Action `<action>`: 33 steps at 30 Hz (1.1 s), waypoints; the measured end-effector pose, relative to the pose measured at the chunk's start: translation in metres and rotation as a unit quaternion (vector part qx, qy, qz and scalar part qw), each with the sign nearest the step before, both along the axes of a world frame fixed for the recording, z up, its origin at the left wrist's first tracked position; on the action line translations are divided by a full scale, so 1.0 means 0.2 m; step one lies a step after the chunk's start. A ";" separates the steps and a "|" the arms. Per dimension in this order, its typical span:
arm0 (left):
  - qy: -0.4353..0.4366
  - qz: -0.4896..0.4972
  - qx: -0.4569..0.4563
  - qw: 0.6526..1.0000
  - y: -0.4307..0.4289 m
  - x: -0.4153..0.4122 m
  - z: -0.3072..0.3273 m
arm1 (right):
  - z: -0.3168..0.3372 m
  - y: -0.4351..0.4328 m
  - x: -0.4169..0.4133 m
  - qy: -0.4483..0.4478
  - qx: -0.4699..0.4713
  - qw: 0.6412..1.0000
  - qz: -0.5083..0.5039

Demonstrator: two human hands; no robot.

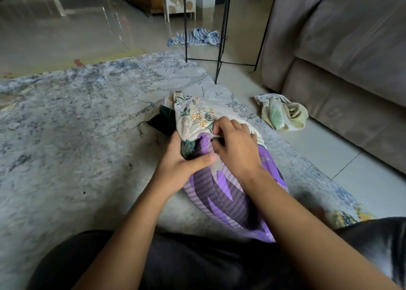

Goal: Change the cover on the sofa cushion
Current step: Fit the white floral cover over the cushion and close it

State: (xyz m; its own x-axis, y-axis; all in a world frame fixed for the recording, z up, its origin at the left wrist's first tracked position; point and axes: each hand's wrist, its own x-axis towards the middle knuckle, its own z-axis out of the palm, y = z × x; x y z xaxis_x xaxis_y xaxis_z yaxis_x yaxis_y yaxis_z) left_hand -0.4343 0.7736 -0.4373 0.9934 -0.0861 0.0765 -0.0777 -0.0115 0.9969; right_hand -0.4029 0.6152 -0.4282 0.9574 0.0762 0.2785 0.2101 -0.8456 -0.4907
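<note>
From the head camera, the purple cushion (pixel 232 199) lies on the rug (pixel 87 125) at the middle. The left hand (pixel 186 160) pinches the flowery cover (pixel 193 114) edge; the right hand (pixel 237 149) grips it at one o'clock. Tugging hard could bunch the cover or pop the corner out.

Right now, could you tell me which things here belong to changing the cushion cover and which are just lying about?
Job: purple cushion, floral cover, left hand, right hand.
Lying about: striped cloth, green cloth, rug, sofa, black stand.
</note>
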 end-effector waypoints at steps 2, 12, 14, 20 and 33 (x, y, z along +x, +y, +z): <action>0.001 0.012 0.043 0.999 0.04 0.02 -0.03 | 0.00 0.01 0.01 0.020 0.042 0.999 0.016; 0.059 0.025 0.301 0.952 0.30 0.06 -0.10 | -0.19 -0.11 0.00 0.125 -0.109 0.985 0.036; 0.087 -0.020 0.406 0.910 0.33 0.05 -0.09 | -0.20 -0.07 0.01 0.116 -0.111 0.987 0.033; 0.070 -0.026 0.514 0.854 0.31 0.05 -0.15 | -0.27 0.03 0.00 0.054 -0.208 0.976 0.044; -0.083 0.024 0.543 0.835 0.18 0.05 -0.25 | -0.28 -0.27 -0.02 0.055 -0.064 0.991 0.101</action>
State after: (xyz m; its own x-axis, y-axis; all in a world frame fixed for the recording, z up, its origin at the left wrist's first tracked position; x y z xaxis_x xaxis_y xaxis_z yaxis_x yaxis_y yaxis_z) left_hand -0.4244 0.8093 -0.4867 0.9813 -0.1536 0.1158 -0.1862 -0.9097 0.3713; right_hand -0.4063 0.5621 -0.4848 0.9429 0.2980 0.1487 0.3330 -0.8487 -0.4109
